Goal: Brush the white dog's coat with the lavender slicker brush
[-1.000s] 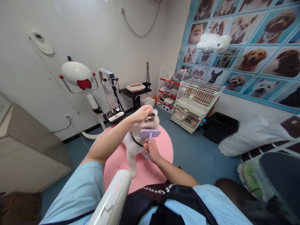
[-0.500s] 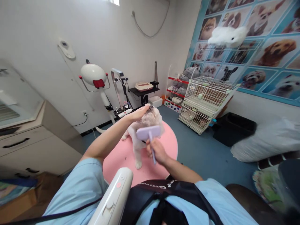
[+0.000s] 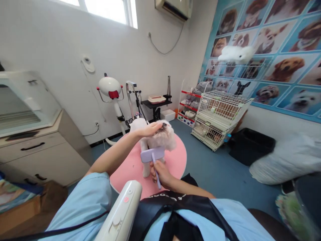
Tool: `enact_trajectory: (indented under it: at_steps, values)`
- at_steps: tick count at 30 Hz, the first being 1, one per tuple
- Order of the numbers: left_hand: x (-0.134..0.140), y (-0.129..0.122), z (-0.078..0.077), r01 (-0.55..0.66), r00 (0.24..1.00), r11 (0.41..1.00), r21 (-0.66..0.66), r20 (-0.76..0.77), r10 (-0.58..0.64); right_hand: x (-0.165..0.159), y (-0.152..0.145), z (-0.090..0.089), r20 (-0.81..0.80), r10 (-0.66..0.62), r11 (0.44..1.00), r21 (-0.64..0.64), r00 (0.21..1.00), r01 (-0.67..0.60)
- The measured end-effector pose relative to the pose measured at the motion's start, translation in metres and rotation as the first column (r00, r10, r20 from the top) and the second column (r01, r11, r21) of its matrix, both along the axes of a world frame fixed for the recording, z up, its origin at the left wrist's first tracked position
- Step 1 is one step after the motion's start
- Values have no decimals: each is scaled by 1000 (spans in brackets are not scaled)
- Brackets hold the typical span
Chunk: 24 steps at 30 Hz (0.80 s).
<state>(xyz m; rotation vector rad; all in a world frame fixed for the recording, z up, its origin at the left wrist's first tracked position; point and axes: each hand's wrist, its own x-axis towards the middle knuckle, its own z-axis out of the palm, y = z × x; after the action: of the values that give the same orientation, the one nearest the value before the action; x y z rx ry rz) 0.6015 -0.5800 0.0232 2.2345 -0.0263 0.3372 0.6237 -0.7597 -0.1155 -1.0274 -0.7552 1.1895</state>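
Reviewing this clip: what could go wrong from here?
The dog might step off the pink table, where no rail shows. The lavender brush, in the grip of the right hand in front of the dog, could snag fur if it jerks. The left hand rests on its head, so a sudden turn might slip free.

A person wears a light blue top [image 3: 200,218] with short sleeves [image 3: 80,201], beneath a black apron [image 3: 193,201] printed with white lettering [image 3: 162,195], partly lost in the folds. Black straps [image 3: 221,219] cross the blue fabric near a dark knot [image 3: 173,215]; a narrow black cord [image 3: 75,226] lies over the left sleeve. Both forearms [image 3: 116,152] are bare.
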Motion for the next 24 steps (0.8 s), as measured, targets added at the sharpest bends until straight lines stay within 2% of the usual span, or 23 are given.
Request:
enact_trajectory:
  at_steps: [2, 4, 5, 8, 10, 12, 13, 15, 17, 18, 19, 20, 22, 23, 24]
  values:
    - [5, -9, 2, 23, 999, 1000, -18, -39, -24, 2, -6, -1, 2, 4, 996, 85, 1000, -4]
    - [15, -14, 3, 10, 998, 1000, -11, -68, -11, 9, -13, -2, 32, -99, 973, 211, 995, 91]
    - [21, -16, 3, 3, 997, 1000, 1, -73, -3, 13, -17, -4, 40, -163, 962, 229, 986, 150]
    - [38, -16, 1, -65, 997, 998, 5, -40, 65, 16, -38, -24, 26, -249, 965, 95, 968, 246]
    - [45, -11, -2, -139, 990, 990, -23, -32, 138, 14, -57, -39, -50, -278, 961, -13, 959, 278]
    - [49, -5, -5, -167, 985, 983, -73, -47, 164, 14, -74, -45, -155, -259, 966, -64, 953, 251]
    - [50, -2, -7, -170, 985, 980, -100, -57, 165, 16, -78, -43, -182, -210, 977, -68, 961, 201]
    - [53, 3, -10, -192, 981, 971, -146, -57, 185, 26, -78, -28, -100, -80, 997, -27, 992, 77]
    - [56, 5, -11, -228, 974, 961, -156, -33, 226, 45, -66, 1, 196, -33, 997, 73, 980, 19]
    - [58, 5, -10, -239, 971, 960, -144, -17, 239, 57, -59, 20, 376, -63, 990, 139, 925, 11]
    - [58, 4, -8, -243, 970, 962, -121, -5, 244, 70, -51, 40, 539, -144, 974, 227, 830, 21]
    - [58, 3, -5, -236, 971, 968, -84, -2, 237, 83, -45, 61, 635, -234, 953, 299, 737, 45]
    - [53, 1, 3, -192, 981, 981, -5, -20, 191, 105, -39, 97, 770, -388, 893, 450, 506, -1]
    - [50, 1, 7, -163, 986, 986, 26, -39, 163, 113, -38, 110, 737, -548, 811, 585, 397, 33]
    - [47, 1, 11, -135, 989, 990, 49, -60, 137, 117, -37, 118, 692, -652, 731, 682, 310, 17]
